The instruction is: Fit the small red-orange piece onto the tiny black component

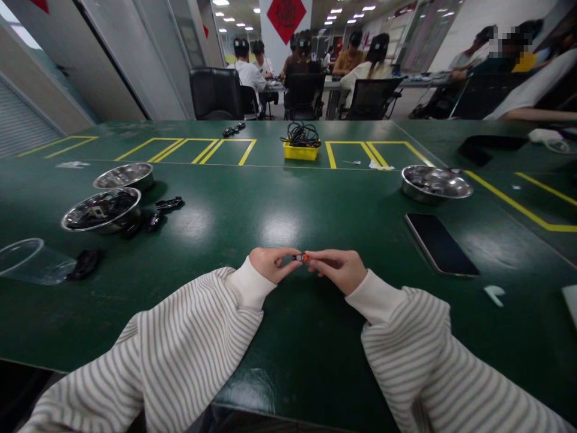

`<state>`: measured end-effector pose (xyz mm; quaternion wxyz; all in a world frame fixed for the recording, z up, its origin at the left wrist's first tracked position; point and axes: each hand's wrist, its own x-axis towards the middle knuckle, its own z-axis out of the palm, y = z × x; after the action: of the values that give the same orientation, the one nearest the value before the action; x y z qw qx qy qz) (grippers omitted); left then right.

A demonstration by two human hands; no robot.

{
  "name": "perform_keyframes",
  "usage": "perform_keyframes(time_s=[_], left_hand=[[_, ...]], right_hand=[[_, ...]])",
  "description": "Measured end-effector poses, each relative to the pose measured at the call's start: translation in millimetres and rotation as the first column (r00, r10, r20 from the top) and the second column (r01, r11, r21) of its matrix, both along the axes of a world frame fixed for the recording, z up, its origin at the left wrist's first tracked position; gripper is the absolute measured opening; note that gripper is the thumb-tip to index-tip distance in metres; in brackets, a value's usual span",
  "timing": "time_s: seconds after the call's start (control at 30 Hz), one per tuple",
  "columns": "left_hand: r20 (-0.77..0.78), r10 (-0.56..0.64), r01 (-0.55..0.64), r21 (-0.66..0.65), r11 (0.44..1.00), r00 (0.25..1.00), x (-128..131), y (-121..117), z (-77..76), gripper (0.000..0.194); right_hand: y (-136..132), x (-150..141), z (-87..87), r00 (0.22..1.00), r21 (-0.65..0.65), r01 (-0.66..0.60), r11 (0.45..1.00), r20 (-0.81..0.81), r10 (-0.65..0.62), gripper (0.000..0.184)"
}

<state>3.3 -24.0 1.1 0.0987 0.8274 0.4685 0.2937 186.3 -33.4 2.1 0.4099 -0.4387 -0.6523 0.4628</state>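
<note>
My left hand (271, 263) and my right hand (339, 266) meet over the near middle of the green table (216, 210). Between their fingertips is a small black and silver piece with an orange part (305, 257). Thumb and forefinger of the left hand pinch its dark end. The right fingertips close on the orange end. The piece is too small to tell its exact kind, and the fingers cover some of it.
On the left are two steel bowls (108, 227), one holding dark parts, with loose black parts (170, 204) and a tipped clear plastic cup (38, 264). To the right lie a steel bowl (435, 193), a phone (440, 243) and a white earbud (494, 294). A yellow box (300, 153) holds black cables.
</note>
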Motion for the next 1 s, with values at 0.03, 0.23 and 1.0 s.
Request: perform_keyframes(time_s=[0.03, 0.23, 1.0], left_hand=[[0.010, 0.008, -0.008, -0.004, 1.000, 1.000, -0.2, 0.3, 0.0, 0.032], [0.058, 0.053, -0.051, -0.028, 0.998, 0.997, -14.3, 11.8, 0.3, 0.034], [-0.600, 0.638, -0.750, 0.092, 0.655, 0.483, -148.9, 61.6, 33.5, 0.036]], right_hand=[[-0.1, 0.4, 0.4, 1.000, 0.016, -0.014, 1.000, 0.018, 0.013, 0.026], [1.6, 2.5, 2.7, 0.996, -0.025, -0.085, 0.996, 0.014, 0.086, 0.039], [2.1, 1.8, 4.8, 0.970, -0.004, -0.153, 0.988, 0.191, 0.151, 0.020]])
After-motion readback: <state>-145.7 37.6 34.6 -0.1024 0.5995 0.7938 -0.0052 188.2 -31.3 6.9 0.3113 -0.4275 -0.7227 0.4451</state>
